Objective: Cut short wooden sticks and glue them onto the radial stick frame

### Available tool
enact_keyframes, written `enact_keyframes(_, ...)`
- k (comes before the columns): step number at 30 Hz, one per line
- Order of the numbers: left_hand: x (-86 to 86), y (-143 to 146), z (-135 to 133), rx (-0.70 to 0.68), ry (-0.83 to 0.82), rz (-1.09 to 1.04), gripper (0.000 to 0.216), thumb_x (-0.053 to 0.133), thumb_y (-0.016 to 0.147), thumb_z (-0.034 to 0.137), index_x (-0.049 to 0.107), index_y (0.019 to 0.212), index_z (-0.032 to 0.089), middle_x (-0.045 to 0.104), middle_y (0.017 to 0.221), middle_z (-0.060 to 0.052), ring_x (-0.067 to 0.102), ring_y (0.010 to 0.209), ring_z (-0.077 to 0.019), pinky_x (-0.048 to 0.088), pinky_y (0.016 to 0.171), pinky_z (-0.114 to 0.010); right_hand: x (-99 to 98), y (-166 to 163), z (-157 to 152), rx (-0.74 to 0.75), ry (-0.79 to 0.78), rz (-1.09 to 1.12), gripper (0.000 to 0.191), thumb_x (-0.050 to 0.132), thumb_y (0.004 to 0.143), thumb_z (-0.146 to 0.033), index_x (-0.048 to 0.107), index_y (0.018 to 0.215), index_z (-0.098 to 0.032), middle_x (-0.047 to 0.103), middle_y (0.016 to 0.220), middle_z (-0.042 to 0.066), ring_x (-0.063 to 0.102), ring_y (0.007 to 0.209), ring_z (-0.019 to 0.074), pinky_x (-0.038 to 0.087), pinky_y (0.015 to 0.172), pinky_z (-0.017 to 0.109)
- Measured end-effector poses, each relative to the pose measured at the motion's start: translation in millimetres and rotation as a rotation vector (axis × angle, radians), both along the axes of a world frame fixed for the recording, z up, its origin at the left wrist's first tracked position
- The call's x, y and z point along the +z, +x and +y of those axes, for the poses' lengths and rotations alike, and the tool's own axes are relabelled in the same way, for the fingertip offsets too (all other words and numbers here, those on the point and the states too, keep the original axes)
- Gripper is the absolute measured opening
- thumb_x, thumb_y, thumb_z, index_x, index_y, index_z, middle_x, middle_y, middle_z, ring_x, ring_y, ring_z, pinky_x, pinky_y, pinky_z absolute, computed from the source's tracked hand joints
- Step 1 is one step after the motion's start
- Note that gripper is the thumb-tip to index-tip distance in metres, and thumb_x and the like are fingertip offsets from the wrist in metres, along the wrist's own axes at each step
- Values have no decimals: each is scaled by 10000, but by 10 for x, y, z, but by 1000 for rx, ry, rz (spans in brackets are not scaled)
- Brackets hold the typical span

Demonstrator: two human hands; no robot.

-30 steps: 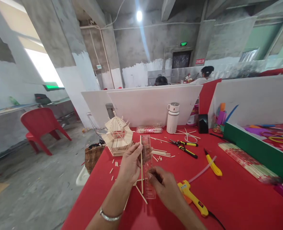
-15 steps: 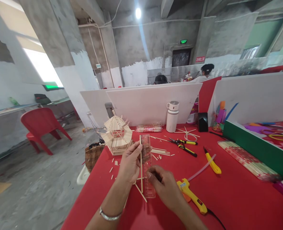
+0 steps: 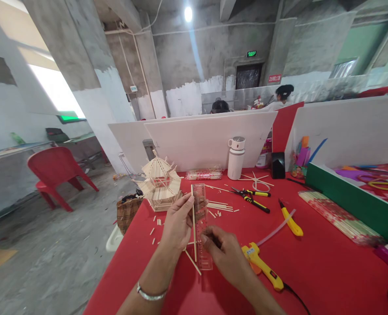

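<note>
Got my left hand (image 3: 177,223) pinching a stick (image 3: 194,236) against the ruler (image 3: 199,227), right hand (image 3: 225,249) clamped lower, prob for alignment.

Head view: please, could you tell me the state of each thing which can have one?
Left hand: holding the stick
Right hand: fingers curled at the ruler; grip unclear
Stick: lengthwise along the ruler
Ruler: off the table
Pliers: lying, handles spread
Glue gun: lying, glue stick inserted; heat unknown
Flask: upright, top on
Stick model: standing, roofed
Ceiling light: lit
</note>
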State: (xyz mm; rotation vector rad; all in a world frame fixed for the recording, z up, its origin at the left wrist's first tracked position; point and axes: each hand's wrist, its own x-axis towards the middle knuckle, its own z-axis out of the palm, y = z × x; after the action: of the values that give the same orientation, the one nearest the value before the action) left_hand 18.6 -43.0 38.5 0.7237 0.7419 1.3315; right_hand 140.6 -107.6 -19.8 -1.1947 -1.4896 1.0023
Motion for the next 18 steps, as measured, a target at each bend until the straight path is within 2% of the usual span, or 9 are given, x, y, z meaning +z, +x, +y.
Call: enact_keyframes(18, 30, 5, 0, 64, -10, 16, 281, 841, 636, 287, 696, 821, 133, 736, 720, -44, 744, 732, -223, 619, 679, -303, -3, -25, -24, 15, -12, -21, 255, 493, 927, -401, 579, 806, -194, 542, 680, -23, 462, 624, 121, 342, 576, 218)
